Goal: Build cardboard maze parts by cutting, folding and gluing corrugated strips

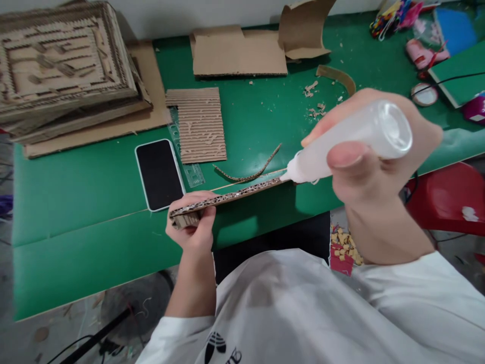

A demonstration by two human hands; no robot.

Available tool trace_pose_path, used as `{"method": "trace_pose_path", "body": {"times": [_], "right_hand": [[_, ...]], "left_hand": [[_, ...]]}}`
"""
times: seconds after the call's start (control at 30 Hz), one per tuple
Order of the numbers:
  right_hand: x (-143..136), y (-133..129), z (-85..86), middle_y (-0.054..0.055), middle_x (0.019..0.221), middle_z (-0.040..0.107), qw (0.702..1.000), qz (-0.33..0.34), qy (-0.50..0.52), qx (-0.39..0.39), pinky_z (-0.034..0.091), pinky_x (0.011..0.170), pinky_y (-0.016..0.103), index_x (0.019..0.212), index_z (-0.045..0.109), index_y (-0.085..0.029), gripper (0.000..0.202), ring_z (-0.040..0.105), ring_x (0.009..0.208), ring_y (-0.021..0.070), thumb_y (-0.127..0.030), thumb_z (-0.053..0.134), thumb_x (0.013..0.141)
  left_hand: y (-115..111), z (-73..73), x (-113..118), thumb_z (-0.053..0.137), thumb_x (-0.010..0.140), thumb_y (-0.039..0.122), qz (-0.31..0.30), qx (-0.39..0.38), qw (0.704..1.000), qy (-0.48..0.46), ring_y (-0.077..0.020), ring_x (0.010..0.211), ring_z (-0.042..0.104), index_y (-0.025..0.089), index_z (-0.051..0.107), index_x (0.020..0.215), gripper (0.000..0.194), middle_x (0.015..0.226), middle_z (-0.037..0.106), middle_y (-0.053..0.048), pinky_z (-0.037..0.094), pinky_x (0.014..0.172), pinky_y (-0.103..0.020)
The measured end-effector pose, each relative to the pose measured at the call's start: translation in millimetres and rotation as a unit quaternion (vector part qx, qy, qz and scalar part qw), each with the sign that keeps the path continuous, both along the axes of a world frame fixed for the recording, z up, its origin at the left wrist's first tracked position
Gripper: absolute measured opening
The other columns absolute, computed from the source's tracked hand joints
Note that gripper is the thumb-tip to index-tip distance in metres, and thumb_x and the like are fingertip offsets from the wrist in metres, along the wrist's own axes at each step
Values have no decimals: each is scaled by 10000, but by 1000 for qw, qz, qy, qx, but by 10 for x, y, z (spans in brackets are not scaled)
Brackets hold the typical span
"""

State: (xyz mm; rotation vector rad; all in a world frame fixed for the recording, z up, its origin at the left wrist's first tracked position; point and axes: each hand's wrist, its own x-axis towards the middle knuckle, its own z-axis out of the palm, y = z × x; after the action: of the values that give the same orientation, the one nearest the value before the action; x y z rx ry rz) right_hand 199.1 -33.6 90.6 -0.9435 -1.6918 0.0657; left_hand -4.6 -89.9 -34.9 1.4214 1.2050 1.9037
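My left hand (195,220) grips one end of a cardboard piece (242,192), held on edge so its corrugated rim faces up. Wet-looking white glue shows along part of that rim. In my right hand (371,151) is a translucent glue bottle (348,139), tilted with its nozzle touching the rim near the far right end. Just beyond the cardboard, a thin curved corrugated strip (248,177) lies on the green table (94,202). A phone (159,174) rests close to my left hand, beside a clear ruler (194,174) partly covered by a ridged cardboard square (202,126).
A layered cardboard construction (68,65) stands at the back left. Folded cardboard (242,53) lies along the wall, with torn scraps (310,89) and a tape-like strip (337,76) nearby. Craft supplies and a tape roll (424,94) sit at the right. A red stool (450,197) stands below.
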Motion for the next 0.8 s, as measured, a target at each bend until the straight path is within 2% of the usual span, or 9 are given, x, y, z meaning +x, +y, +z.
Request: {"method": "trace_pose_path", "body": {"times": [0.2,0.4,0.57,0.8], "right_hand": [[104,0,7,-47,440,426,1000,18,23,7,271,421,289,526,496,-226,455,462,430,107,-587,602,782],[243,-16,-29,-14,529,514,999,-41,-13,-31,343,498,328,574,563,-268,448,482,507,157,-659,521,790],[284,0,-4,-27,491,489,999,-32,-2,7,318,451,317,501,486,-242,482,462,454,131,-624,569,783],[358,47,11,-35,444,429,999,-32,11,35,243,407,303,510,418,-227,488,421,419,113,-593,606,772]], "left_hand": [[18,-39,-8,701,704,211,2,23,1000,-4,-180,679,653,209,582,842,182,744,669,0,535,619,-351],[28,-43,-6,711,697,233,9,27,1000,1,-170,656,649,205,571,832,197,723,660,15,532,628,-345],[36,-47,2,703,698,187,3,50,999,-6,-168,654,649,209,589,857,197,735,665,18,531,616,-334],[54,-91,-24,739,682,250,18,42,999,4,-174,609,644,197,570,820,224,719,670,-1,506,538,-326]]}}
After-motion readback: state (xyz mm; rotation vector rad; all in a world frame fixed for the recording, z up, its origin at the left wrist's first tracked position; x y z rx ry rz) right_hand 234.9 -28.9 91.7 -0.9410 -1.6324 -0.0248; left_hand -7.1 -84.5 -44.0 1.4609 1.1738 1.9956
